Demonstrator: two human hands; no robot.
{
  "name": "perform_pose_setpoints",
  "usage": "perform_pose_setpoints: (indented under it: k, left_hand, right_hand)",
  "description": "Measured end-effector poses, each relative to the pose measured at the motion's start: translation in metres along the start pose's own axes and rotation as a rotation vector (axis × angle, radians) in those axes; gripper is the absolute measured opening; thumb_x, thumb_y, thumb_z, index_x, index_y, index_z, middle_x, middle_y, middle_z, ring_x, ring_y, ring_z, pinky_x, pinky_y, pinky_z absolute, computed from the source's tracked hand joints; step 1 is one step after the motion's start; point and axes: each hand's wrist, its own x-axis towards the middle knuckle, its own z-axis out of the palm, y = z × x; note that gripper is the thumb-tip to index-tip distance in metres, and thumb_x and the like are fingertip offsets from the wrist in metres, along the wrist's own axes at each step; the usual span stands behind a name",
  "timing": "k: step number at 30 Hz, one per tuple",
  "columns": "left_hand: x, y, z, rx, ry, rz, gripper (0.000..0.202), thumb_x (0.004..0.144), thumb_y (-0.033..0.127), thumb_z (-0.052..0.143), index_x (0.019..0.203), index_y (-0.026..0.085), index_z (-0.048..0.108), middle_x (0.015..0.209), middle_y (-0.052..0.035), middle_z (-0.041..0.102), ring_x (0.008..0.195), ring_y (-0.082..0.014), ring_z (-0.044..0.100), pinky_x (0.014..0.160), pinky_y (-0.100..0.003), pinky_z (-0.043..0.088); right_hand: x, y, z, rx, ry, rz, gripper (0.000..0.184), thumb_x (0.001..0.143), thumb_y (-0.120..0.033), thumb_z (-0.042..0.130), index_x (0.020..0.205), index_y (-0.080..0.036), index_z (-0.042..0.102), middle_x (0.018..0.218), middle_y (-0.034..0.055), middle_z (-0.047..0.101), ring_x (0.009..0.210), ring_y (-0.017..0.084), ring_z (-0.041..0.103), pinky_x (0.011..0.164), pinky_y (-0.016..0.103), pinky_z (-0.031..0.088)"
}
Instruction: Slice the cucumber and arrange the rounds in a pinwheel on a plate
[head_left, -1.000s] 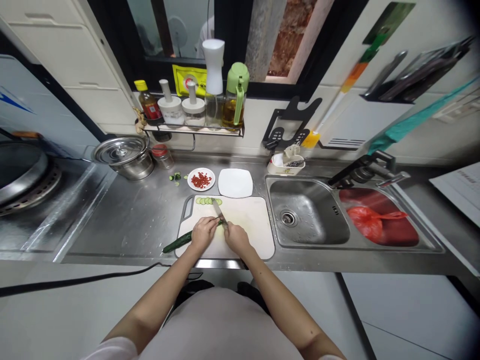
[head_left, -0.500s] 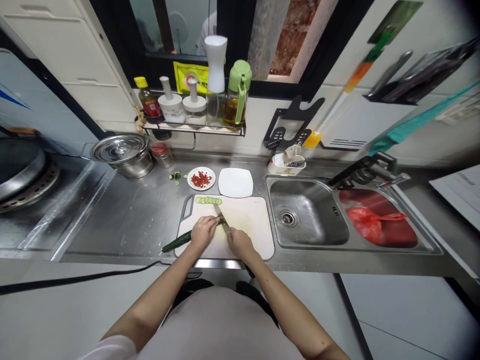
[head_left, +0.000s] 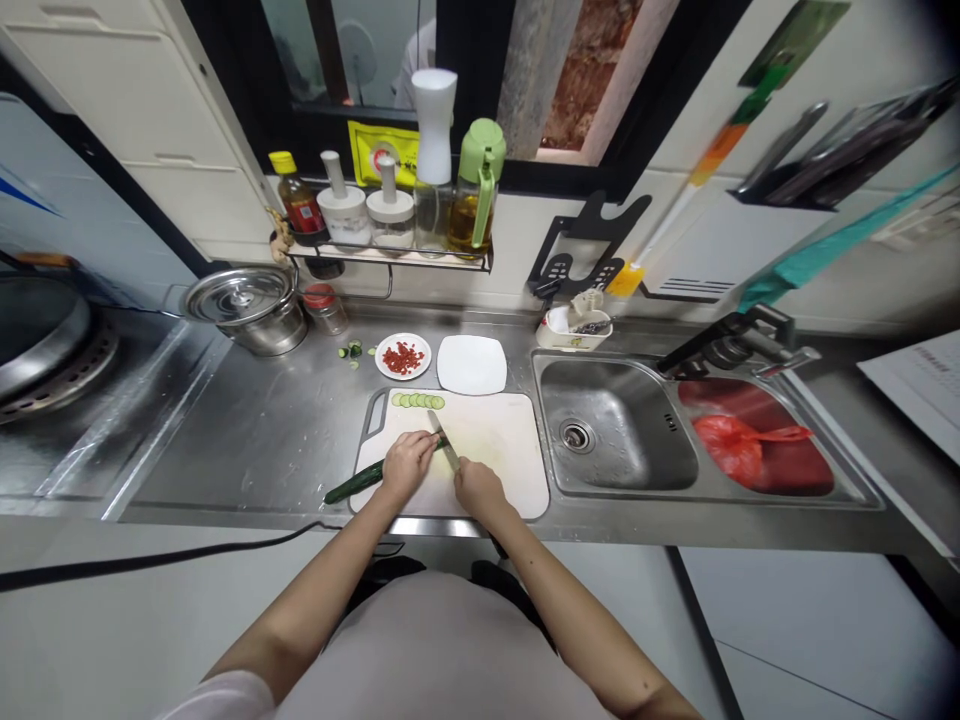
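My left hand (head_left: pixel 409 463) is closed over a dark green cucumber (head_left: pixel 355 484), which lies slantwise across the lower left of the white cutting board (head_left: pixel 506 440). In my right hand (head_left: pixel 480 488) is a kitchen knife (head_left: pixel 444 441), its blade pointing up and left at the cucumber's cut end. Fingers of the left hand rest close beside the blade, partly hiding that end. A row of pale cucumber slices (head_left: pixel 418 401) lies along the board's top left. Just behind the board, a round plate (head_left: pixel 387 371) holds chopped red pieces, next to a white square plate (head_left: pixel 472 364).
Cucumber scraps (head_left: pixel 352 352) lie on the steel counter near a lidded pot (head_left: pixel 259 315) and a red-capped jar (head_left: pixel 324 308). To the right is a double sink (head_left: pixel 622 480) with a red plastic bag (head_left: pixel 731 448). A shelf of seasoning bottles (head_left: pixel 390 256) hangs above.
The knife blade has shifted very slightly at the cucumber's cut end. Both hands stay in nearly the same place, and the row of slices looks the same.
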Motion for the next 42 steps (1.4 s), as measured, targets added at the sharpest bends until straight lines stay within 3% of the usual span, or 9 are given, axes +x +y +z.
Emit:
perform_pose_setpoints:
  k: [4, 22, 33, 42]
  left_hand:
    - [0.0, 0.001, 0.0, -0.007, 0.0, -0.008, 0.023, 0.095, 0.028, 0.05, 0.102, 0.024, 0.072, 0.101, -0.0045, 0.071, 0.093, -0.0176, 0.061, 0.082, -0.032, 0.051]
    - [-0.003, -0.001, 0.002, 0.013, 0.002, 0.004, 0.024, 0.094, 0.028, 0.051, 0.104, 0.025, 0.072, 0.103, -0.0051, 0.07, 0.093, -0.0185, 0.06, 0.083, -0.033, 0.052]
    - [-0.002, -0.002, 0.003, 0.009, -0.003, -0.004, 0.024, 0.094, 0.027, 0.05, 0.105, 0.025, 0.071, 0.102, -0.0043, 0.071, 0.093, -0.0181, 0.061, 0.082, -0.032, 0.051]
    - [-0.002, -0.004, 0.004, 0.002, -0.002, -0.002, 0.023, 0.094, 0.028, 0.051, 0.104, 0.025, 0.071, 0.102, -0.0041, 0.071, 0.094, -0.0183, 0.06, 0.084, -0.033, 0.051]
  right_hand:
    - [-0.005, 0.003, 0.002, 0.001, -0.014, 0.013, 0.03, 0.094, -0.018, 0.037, 0.114, -0.012, 0.059, 0.104, 0.0168, 0.069, 0.097, 0.025, 0.066, 0.077, 0.031, 0.046]
    - [0.025, -0.014, -0.002, 0.019, 0.037, -0.035, 0.034, 0.094, -0.013, 0.037, 0.122, -0.012, 0.056, 0.107, 0.0153, 0.069, 0.104, 0.022, 0.065, 0.081, 0.028, 0.046]
    - [0.004, 0.001, 0.013, -0.03, 0.0, 0.007, 0.032, 0.094, -0.015, 0.036, 0.116, -0.012, 0.059, 0.104, 0.017, 0.069, 0.101, 0.024, 0.066, 0.078, 0.031, 0.047]
    - [0.016, -0.005, 0.011, -0.011, 0.012, 0.0, 0.034, 0.093, -0.013, 0.034, 0.116, -0.012, 0.058, 0.104, 0.0162, 0.069, 0.103, 0.023, 0.065, 0.08, 0.03, 0.046]
